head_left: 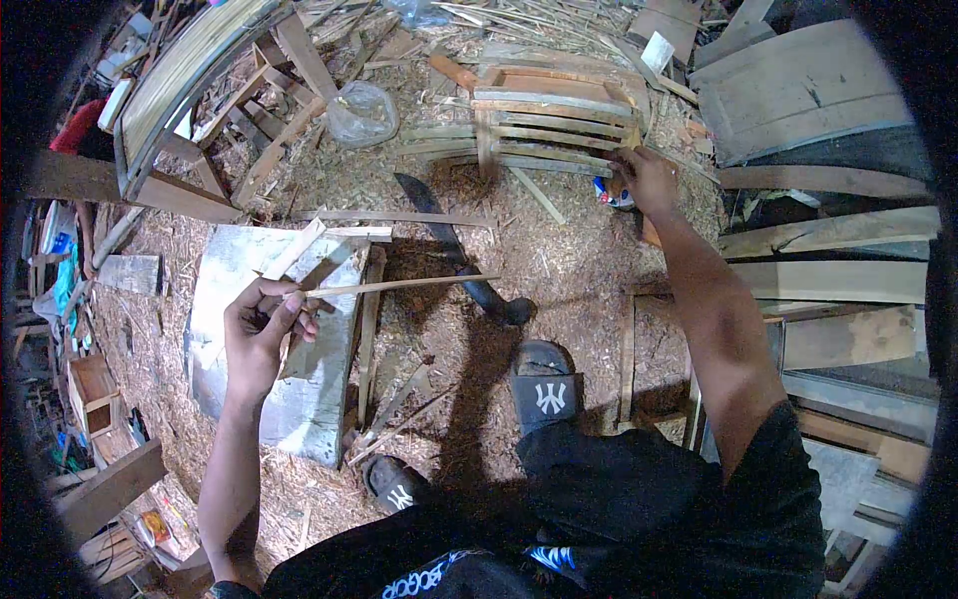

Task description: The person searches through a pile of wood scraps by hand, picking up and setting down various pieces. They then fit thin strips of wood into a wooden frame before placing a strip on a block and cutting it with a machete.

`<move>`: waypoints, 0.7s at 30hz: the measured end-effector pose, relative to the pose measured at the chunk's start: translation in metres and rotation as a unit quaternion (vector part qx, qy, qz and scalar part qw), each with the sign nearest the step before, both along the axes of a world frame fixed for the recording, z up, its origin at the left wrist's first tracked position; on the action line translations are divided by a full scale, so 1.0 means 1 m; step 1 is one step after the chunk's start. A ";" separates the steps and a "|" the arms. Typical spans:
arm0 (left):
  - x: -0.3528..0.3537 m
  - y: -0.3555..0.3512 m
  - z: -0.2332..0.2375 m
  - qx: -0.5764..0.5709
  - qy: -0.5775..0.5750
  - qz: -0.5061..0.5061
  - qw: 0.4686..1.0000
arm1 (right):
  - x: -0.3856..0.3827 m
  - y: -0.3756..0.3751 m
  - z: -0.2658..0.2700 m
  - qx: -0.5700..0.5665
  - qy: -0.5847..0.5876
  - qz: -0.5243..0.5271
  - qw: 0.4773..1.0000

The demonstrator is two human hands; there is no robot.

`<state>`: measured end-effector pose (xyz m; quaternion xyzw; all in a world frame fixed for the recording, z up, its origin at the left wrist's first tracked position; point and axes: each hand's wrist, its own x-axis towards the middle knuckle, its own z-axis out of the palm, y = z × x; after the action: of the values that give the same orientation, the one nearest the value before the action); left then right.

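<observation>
My left hand (261,334) grips one end of a thin bamboo strip (399,286) that points right, above a grey stone block (254,329). My right hand (647,180) reaches forward to the right end of a small frame of bamboo slats (539,125) lying on the ground; its fingers rest on the frame's edge, and whether they hold anything is hard to tell. A machete (454,245) with a dark handle lies on the sawdust between the two hands.
Sawdust and bamboo offcuts cover the ground. A clear plastic bag (361,112) lies beside the frame. Wooden planks (838,285) stack at the right, a curved bamboo panel (190,75) at the upper left. My sandalled feet (544,384) are below.
</observation>
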<state>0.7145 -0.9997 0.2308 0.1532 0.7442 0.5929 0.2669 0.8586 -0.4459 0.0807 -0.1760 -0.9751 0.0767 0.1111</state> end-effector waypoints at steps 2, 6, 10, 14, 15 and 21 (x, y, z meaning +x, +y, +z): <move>0.002 0.002 0.004 -0.006 -0.014 0.013 1.000 | 0.002 0.001 -0.005 0.018 0.016 0.016 1.000; 0.002 0.001 0.002 0.012 -0.015 0.009 1.000 | -0.001 0.005 -0.009 0.000 0.000 0.015 1.000; 0.003 0.004 0.003 0.004 -0.015 0.007 1.000 | -0.004 0.002 -0.005 -0.032 -0.014 0.000 0.999; 0.001 0.003 0.001 0.004 -0.010 0.003 1.000 | -0.007 -0.003 0.002 -0.010 -0.038 -0.018 0.999; 0.000 0.002 -0.001 0.004 -0.011 0.004 1.000 | -0.007 -0.001 0.000 -0.034 -0.026 -0.002 0.999; -0.008 -0.005 0.001 -0.012 -0.009 0.003 1.000 | -0.005 0.002 -0.002 -0.090 0.019 0.016 0.996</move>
<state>0.7069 -1.0046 0.2318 0.1429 0.7491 0.5861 0.2737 0.8536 -0.4434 0.0785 -0.1682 -0.9646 0.1693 0.1126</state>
